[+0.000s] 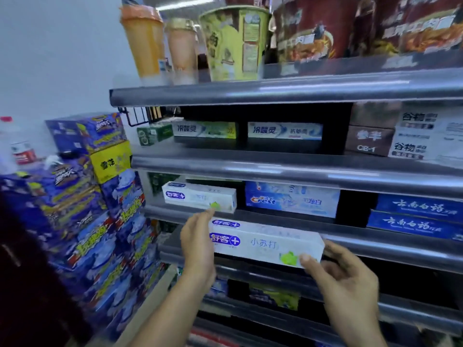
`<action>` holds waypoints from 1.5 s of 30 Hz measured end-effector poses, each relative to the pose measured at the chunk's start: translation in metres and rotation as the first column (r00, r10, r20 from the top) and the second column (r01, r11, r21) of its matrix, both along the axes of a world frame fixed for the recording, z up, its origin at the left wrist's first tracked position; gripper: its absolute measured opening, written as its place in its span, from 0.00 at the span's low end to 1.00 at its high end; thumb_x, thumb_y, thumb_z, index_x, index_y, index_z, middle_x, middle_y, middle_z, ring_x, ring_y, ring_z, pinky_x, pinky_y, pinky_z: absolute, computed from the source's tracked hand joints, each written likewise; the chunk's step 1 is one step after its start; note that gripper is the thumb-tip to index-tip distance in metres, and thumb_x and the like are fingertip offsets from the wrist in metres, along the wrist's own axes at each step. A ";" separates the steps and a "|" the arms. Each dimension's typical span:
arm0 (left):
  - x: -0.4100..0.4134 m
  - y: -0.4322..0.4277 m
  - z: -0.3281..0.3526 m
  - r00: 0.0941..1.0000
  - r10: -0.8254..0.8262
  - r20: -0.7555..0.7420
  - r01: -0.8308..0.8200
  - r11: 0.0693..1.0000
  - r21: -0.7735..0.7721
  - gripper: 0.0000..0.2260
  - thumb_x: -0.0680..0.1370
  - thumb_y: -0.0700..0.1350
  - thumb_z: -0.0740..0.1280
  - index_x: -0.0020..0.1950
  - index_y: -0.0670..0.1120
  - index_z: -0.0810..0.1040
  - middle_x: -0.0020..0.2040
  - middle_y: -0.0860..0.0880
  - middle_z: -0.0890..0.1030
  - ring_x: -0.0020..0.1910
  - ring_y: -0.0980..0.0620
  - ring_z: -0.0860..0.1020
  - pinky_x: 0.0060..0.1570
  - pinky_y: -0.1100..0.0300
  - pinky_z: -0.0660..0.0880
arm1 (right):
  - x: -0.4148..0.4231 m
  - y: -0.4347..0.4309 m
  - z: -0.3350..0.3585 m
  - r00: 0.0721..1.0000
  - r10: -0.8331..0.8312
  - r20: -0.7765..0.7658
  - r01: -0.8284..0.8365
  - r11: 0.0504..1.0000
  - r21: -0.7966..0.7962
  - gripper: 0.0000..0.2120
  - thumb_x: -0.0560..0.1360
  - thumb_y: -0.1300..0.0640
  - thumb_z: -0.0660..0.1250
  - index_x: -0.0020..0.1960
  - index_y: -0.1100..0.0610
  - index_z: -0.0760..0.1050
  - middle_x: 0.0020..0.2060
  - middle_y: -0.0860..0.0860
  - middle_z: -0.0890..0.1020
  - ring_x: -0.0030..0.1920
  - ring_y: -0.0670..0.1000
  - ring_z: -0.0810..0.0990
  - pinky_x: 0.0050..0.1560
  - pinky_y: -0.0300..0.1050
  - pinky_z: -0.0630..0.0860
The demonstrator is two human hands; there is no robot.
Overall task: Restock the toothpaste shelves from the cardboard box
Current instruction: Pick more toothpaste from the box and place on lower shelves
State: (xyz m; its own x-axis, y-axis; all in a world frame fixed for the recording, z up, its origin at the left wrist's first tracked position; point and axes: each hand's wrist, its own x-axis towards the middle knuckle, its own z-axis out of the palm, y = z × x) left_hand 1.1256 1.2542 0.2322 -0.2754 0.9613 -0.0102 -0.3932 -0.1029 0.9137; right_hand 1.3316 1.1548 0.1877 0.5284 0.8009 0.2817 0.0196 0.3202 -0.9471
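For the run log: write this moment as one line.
phase: placing | white toothpaste box: held level | left hand: presses left end | right hand: pinches right end

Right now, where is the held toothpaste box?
Head view, lower centre: white toothpaste box between left hand and right hand, just below the matching shelved box.

The long white toothpaste carton (266, 242), of printed cardboard, looked smooth with a soft sheen, and the dark blue cardboard cartons (421, 216) stacked 2 high at the right looked equally smooth and slightly glossier. The rounded grey shelf edges (275, 92) were smooth and glossy enough to carry long streaks of light, though whether plastic or coated metal could not be told. The tall yellow-green noodle cup (235, 43) seemed smooth printed paper with a dull sheen, the tall orange cup (144, 43) smooth plastic, and the stacked blue packs (82, 191) at the left wore a glossy printed wrap.
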 end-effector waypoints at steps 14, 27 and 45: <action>-0.150 0.100 0.006 0.924 0.105 -0.368 0.022 0.945 0.326 0.23 0.74 0.37 0.77 0.67 0.54 0.81 0.47 0.55 0.87 0.47 0.56 0.82 0.53 0.60 0.81 | -0.135 0.120 0.047 0.986 -0.116 0.120 0.102 0.988 0.118 0.20 0.73 0.64 0.77 0.61 0.47 0.80 0.49 0.45 0.85 0.47 0.42 0.83 0.51 0.35 0.80; -0.149 0.152 0.009 0.869 0.137 -0.475 -0.008 0.964 0.264 0.18 0.78 0.47 0.75 0.63 0.38 0.82 0.58 0.39 0.85 0.59 0.41 0.82 0.62 0.42 0.78 | -0.154 0.159 0.060 0.848 -0.288 0.444 0.288 0.955 0.069 0.18 0.78 0.52 0.72 0.33 0.43 0.69 0.28 0.38 0.75 0.31 0.36 0.74 0.30 0.28 0.67; -0.166 0.189 0.018 0.633 0.085 -0.769 0.048 0.988 0.149 0.18 0.72 0.56 0.78 0.56 0.48 0.86 0.50 0.53 0.87 0.53 0.49 0.84 0.59 0.55 0.78 | -0.154 0.191 0.070 0.769 -0.217 0.601 0.410 0.889 -0.204 0.12 0.78 0.54 0.69 0.37 0.55 0.77 0.30 0.51 0.76 0.36 0.58 0.76 0.36 0.42 0.65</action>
State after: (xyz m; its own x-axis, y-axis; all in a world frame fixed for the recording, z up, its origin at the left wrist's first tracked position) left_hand 0.9597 1.4433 0.2506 -0.1358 0.9272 0.3492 0.4522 -0.2556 0.8545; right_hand 1.1771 1.3462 0.2580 0.5968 0.7111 0.3717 0.6108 -0.1022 -0.7852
